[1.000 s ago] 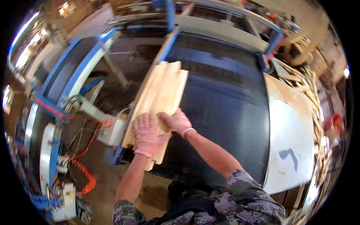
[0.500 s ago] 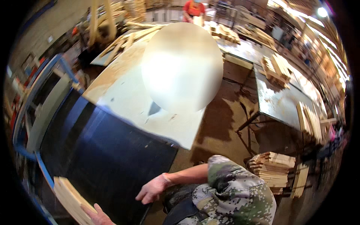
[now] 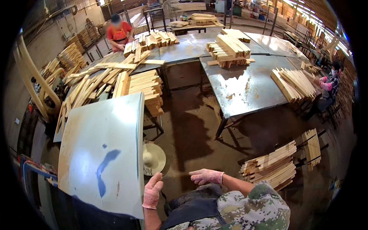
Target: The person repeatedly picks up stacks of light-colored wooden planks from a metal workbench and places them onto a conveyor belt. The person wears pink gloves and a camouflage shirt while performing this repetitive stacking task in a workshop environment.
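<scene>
Both my hands wear pinkish-white knit gloves. My left hand (image 3: 152, 191) is raised beside the right edge of a pale, smooth panel (image 3: 119, 134), with its fingers stretched upward and nothing held. To its right, my right hand (image 3: 207, 176) points leftward above my lap with extended fingers, also holding nothing. Between and beyond the hands, a round pale object shaped like a wide hat (image 3: 158, 155) sits low, partly covered by the panel. A blue-grey streak marks the panel's surface.
A stack of wooden strips (image 3: 272, 165) stands low at my right. Ahead is a metal-topped table (image 3: 245, 92) bearing wood bundles (image 3: 230, 48). More strips (image 3: 138, 86) pile behind the panel. A person in red (image 3: 119, 32) works at the far left; another person (image 3: 330, 82) sits far right.
My view has swung to the right, toward the tables. My left hand has let go of the wooden piece at the lower left and come toward my right hand.
</scene>
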